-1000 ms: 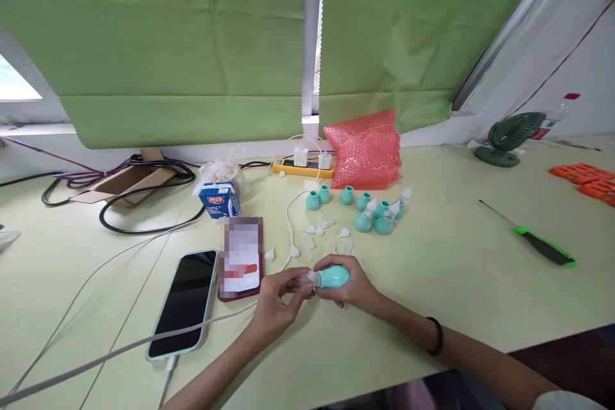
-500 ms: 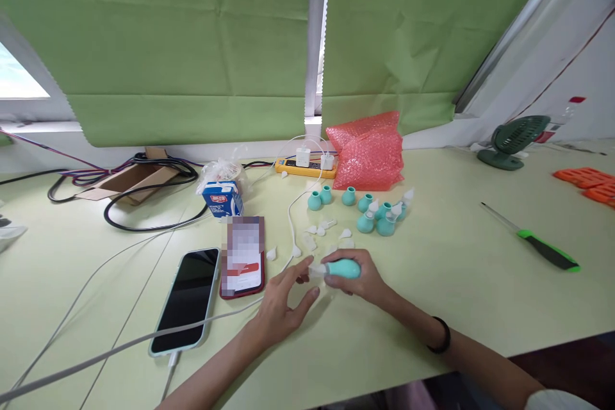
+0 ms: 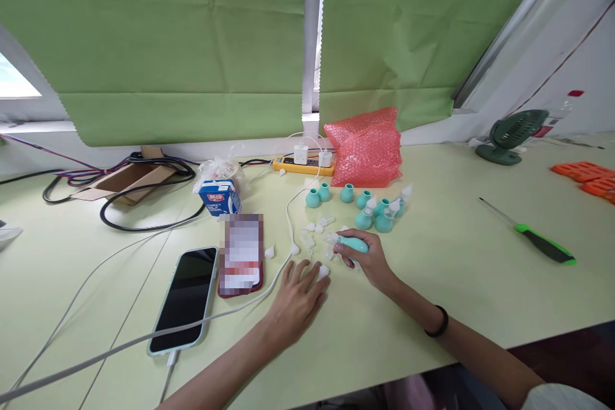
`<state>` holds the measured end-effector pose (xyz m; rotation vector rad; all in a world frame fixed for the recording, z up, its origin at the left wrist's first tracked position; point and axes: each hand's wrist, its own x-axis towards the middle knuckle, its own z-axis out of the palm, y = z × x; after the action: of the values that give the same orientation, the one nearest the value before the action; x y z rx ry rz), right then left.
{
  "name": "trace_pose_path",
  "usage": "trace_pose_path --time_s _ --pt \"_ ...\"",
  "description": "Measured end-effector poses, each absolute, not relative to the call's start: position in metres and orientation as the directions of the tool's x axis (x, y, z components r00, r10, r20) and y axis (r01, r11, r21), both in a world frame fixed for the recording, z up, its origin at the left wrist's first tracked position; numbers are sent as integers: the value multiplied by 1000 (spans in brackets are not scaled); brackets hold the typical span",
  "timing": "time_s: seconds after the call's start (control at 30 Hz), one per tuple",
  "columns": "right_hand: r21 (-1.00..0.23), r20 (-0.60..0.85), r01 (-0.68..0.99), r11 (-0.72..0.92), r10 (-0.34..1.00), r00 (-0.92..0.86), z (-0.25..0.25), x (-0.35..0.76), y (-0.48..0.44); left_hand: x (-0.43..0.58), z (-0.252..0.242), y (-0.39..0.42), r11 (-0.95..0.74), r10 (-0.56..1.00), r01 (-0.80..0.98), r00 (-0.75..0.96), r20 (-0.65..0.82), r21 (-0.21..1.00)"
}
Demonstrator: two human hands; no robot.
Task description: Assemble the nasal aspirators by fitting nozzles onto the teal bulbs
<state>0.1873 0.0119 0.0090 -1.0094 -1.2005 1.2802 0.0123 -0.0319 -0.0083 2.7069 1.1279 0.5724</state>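
Observation:
My right hand (image 3: 372,261) is closed around a teal bulb (image 3: 354,243), which lies sideways with a clear tip (image 3: 331,238) pointing left. Palm down near the table, my left hand (image 3: 295,301) has a small white cone-shaped piece (image 3: 323,271) at its thumb and index finger. Small white and clear pieces (image 3: 319,228) lie scattered just beyond both hands. Behind them stand several teal bulbs (image 3: 347,193) with open necks, and a few at the right, such as one bulb (image 3: 384,222), carry white tips.
Two phones (image 3: 185,298) (image 3: 241,256) and a white cable (image 3: 225,316) lie at left. Farther back are a milk carton (image 3: 220,198), a cardboard box (image 3: 129,182), a power strip (image 3: 303,167) and a pink bubble-wrap bag (image 3: 368,154). A screwdriver (image 3: 542,243) and a fan (image 3: 512,136) are at right.
My right hand has moved up and away with the teal bulb, apart from my left hand. My left hand has turned palm down and now has a white piece at its fingertips.

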Motion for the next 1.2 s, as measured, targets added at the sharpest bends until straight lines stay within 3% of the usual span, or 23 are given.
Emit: trace_pose_path --time_s 0.1,0.2,0.3,0.4,0.6,0.9,1.2 --pt "-995 79 -68 70 988 -132 12 189 12 9 -9 -29 -685 728 581 579 367 440" --pt "-986 98 110 124 972 -215 17 191 11 5 -6 -28 -560 825 520 414 383 644" --pt "-910 200 283 302 919 -339 21 193 11 2 -2 -27 -323 944 417 201 260 850" --pt "-824 265 353 442 853 -450 22 196 11 -1 0 -24 -119 984 226 158 84 967" --pt "-800 269 353 486 815 -514 17 197 12 -3 3 -18 106 953 -18 289 -96 994" --pt "-826 186 381 416 838 -513 6 195 13 -4 6 -21 -3 953 133 299 -38 991" --pt "-903 96 332 272 881 -463 1 188 10 -6 -1 -22 14 952 23 305 -20 1000"
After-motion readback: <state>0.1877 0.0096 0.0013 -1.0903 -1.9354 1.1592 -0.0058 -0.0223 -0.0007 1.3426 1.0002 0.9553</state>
